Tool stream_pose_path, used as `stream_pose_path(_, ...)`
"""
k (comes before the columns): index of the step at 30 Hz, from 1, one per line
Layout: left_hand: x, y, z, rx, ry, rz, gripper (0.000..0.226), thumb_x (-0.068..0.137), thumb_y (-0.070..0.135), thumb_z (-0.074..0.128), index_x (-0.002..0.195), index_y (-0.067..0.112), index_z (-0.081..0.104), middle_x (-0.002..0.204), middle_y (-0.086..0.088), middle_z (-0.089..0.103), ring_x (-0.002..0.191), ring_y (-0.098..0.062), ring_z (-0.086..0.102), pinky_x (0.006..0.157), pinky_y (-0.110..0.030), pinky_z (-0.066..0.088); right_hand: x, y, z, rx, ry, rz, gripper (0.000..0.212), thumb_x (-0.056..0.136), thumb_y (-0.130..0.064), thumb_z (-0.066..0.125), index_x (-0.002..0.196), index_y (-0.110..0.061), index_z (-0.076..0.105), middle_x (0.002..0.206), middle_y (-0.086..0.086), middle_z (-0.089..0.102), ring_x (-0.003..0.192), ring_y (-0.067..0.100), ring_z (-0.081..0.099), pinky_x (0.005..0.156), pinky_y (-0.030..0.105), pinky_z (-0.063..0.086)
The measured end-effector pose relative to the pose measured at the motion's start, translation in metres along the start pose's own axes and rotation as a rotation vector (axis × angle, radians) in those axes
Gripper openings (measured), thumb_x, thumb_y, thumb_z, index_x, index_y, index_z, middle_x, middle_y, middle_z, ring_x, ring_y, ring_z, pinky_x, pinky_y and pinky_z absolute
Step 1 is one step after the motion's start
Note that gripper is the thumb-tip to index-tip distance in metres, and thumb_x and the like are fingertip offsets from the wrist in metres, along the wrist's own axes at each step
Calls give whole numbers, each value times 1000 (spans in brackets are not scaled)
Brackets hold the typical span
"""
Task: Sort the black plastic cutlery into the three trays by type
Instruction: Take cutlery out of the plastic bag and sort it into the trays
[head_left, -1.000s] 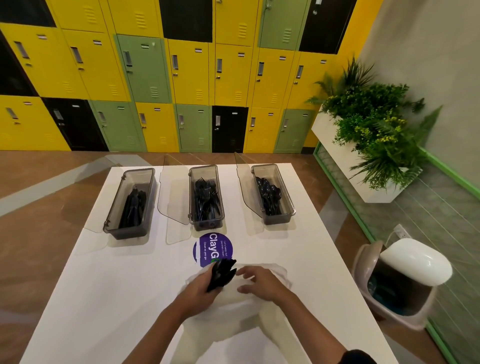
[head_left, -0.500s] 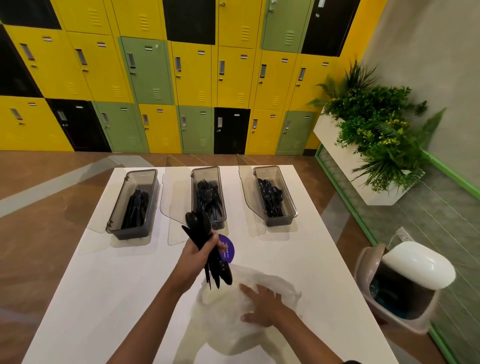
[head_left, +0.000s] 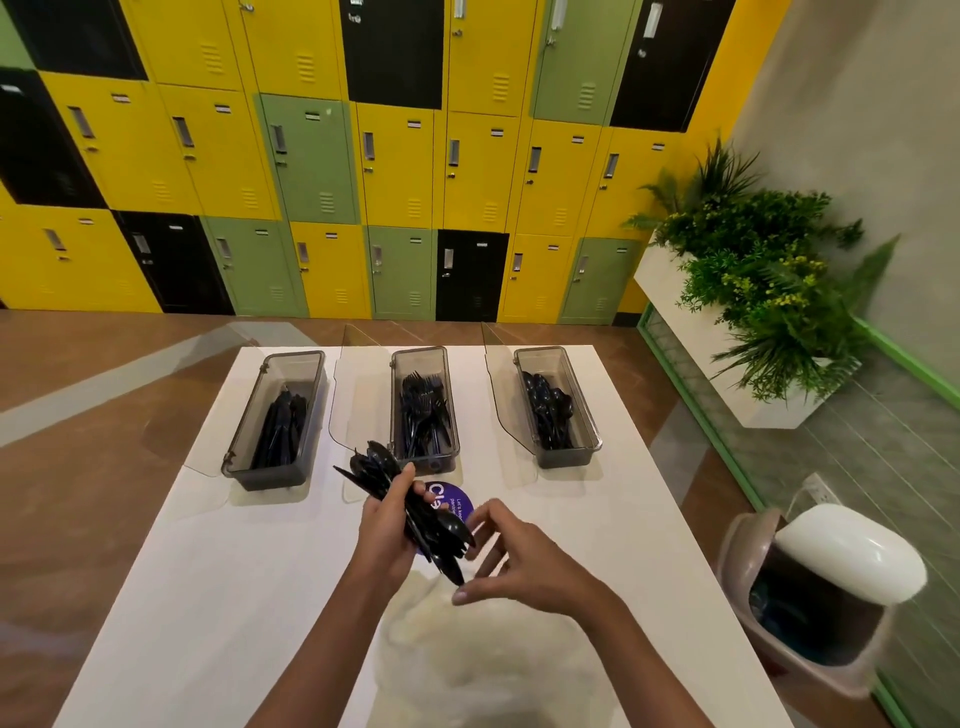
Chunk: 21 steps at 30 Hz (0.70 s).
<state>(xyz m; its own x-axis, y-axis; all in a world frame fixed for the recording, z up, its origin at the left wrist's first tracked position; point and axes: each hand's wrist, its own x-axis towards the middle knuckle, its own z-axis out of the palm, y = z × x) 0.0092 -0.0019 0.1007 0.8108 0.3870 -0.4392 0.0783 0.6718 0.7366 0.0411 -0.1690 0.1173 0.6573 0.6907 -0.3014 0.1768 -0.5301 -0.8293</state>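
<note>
My left hand (head_left: 387, 525) grips a mixed bundle of black cutlery (head_left: 410, 506) above the white table (head_left: 208, 597). My right hand (head_left: 514, 558) is just right of the bundle's lower end, fingers spread and relaxed, its fingertips close to the pieces. Three clear grey trays stand in a row at the far edge: the left tray (head_left: 278, 415) holds knives, the middle tray (head_left: 425, 408) forks, the right tray (head_left: 557, 405) spoons.
A crumpled white plastic bag (head_left: 467, 639) lies on the table under my arms. A round purple sticker (head_left: 452, 501) shows behind the bundle. Open clear lids lean left of each tray. A swing-lid bin (head_left: 826, 592) stands on the floor at right, a planter (head_left: 753, 291) beyond it.
My left hand has lifted the cutlery bundle out of the bag. My right hand has left the bag and risen to the bundle's lower end.
</note>
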Motion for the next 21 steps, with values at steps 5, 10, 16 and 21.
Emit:
stream_pose_path(5, -2, -2, 1, 21, 16, -5, 30, 96, 24, 53, 70, 10, 53, 50, 4, 57, 49, -11, 58, 72, -37, 47, -1, -7, 4, 63, 84, -170, 53, 78, -32, 78, 122, -44, 52, 116, -10, 56, 83, 4, 63, 70, 18, 52)
stream_pose_path(10, -4, 0, 3, -29, 19, -12, 31, 97, 24, 51, 70, 11, 51, 52, 3, 58, 46, -10, 60, 64, -33, 46, 5, -4, 5, 133, 245, -218, 26, 93, -21, 61, 112, -38, 65, 105, -12, 66, 81, 5, 61, 70, 15, 47)
stream_pose_path(16, 3, 8, -2, -157, 76, 44, 26, 97, 18, 50, 72, 12, 51, 51, 4, 54, 48, -8, 59, 64, -26, 49, 9, 1, -4, 496, 447, -155, 12, 93, -12, 60, 97, -18, 70, 76, -8, 69, 68, 9, 57, 65, 23, 48)
stream_pose_path(21, 4, 13, -2, -196, 73, 83, 27, 98, 14, 48, 71, 10, 49, 50, 4, 53, 51, -9, 56, 66, -27, 53, 11, 3, -11, 675, 527, -65, 10, 91, -16, 61, 94, -14, 70, 62, -8, 61, 63, 12, 51, 60, 20, 49)
